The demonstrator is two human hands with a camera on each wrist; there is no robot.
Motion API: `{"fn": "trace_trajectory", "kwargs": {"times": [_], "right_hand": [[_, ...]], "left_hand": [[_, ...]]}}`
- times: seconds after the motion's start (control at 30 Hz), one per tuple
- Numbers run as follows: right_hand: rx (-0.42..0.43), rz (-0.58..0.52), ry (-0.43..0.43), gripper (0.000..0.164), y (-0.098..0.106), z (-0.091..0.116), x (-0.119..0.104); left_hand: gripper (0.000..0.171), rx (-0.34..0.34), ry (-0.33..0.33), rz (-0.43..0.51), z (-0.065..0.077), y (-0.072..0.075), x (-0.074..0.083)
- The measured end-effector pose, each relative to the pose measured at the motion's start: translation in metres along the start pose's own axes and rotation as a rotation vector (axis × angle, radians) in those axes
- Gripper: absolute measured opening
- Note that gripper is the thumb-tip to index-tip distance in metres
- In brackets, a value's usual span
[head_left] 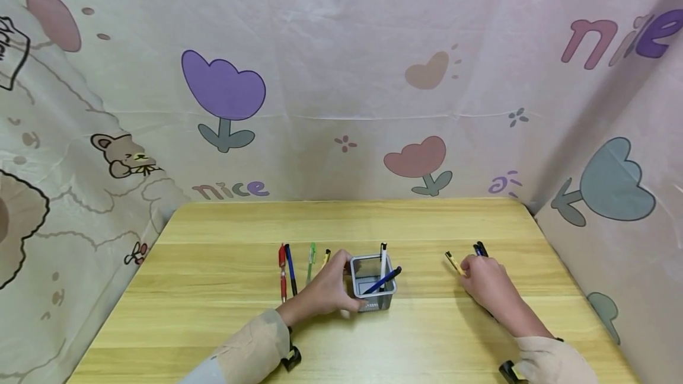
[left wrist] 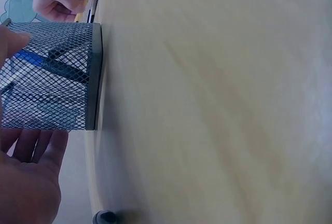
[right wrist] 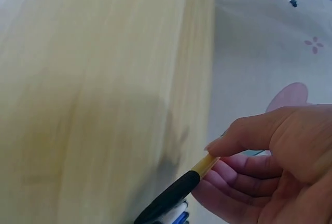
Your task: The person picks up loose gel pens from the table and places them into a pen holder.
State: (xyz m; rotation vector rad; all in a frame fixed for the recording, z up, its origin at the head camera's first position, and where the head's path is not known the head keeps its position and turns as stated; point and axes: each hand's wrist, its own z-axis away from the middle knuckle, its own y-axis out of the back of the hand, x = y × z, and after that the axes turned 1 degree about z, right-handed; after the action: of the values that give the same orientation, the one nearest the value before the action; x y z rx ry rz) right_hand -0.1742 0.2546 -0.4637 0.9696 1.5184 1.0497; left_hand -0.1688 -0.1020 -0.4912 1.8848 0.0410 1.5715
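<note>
My left hand (head_left: 333, 283) grips a grey wire-mesh pen holder (head_left: 380, 302) from its left side, thumb in front and fingers behind. Inside it lean a white pen (head_left: 383, 258) with a black end and a blue pen (head_left: 383, 281), both poking above the rim. In the left wrist view the blue pen shows through the mesh wall (left wrist: 46, 99). Over at the right, my right hand (head_left: 488, 283) pinches a yellow pen (head_left: 455, 262) between thumb and fingers. Its black part (right wrist: 168, 195) points away from the palm in the right wrist view.
Left of the holder lie a red pen (head_left: 283, 271), a blue pen (head_left: 290, 269), a green pen (head_left: 311, 261) and a yellow pen (head_left: 326, 258), partly behind the left hand. Dark pens (head_left: 482, 249) lie by the right hand. Printed cloth (head_left: 320, 76) surrounds the wooden table (head_left: 224, 325).
</note>
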Motion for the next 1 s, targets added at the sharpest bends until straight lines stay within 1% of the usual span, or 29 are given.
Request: {"fn": "trace_trajectory", "kwargs": {"times": [0.13, 0.27, 0.37, 0.47, 0.57, 0.63, 0.73, 0.87, 1.0], "right_hand": [[0.054, -0.04, 0.028, 0.014, 0.004, 0.001, -0.01], [0.153, -0.074, 0.069, 0.012, 0.007, 0.001, -0.019], [0.214, -0.103, 0.085, 0.011, 0.009, 0.0, -0.025], [0.252, -0.139, 0.098, 0.01, 0.012, 0.0, -0.031], [0.282, -0.2, 0.121, 0.009, 0.015, -0.001, -0.037], [0.288, -0.254, 0.137, 0.009, 0.017, -0.002, -0.04], [0.266, -0.349, 0.138, 0.011, 0.021, -0.002, -0.046], [0.214, -0.458, 0.111, 0.012, 0.027, -0.002, -0.056], [0.203, -0.521, 0.087, 0.017, 0.031, -0.001, -0.064]], "left_hand": [[0.071, -0.002, 0.0, 0.008, 0.0, 0.0, 0.0], [0.07, 0.002, -0.003, 0.001, 0.0, 0.0, 0.0], [0.07, 0.004, -0.005, -0.009, 0.0, 0.0, 0.0], [0.07, 0.005, -0.003, -0.012, 0.0, 0.0, 0.001], [0.07, 0.004, -0.002, -0.015, 0.0, 0.0, 0.001], [0.069, 0.003, -0.001, -0.014, 0.0, 0.0, 0.001], [0.069, 0.003, -0.002, -0.018, -0.001, 0.001, 0.0], [0.069, 0.003, -0.003, -0.023, -0.001, 0.0, 0.0], [0.069, 0.004, -0.002, -0.027, -0.001, 0.0, 0.0]]}}
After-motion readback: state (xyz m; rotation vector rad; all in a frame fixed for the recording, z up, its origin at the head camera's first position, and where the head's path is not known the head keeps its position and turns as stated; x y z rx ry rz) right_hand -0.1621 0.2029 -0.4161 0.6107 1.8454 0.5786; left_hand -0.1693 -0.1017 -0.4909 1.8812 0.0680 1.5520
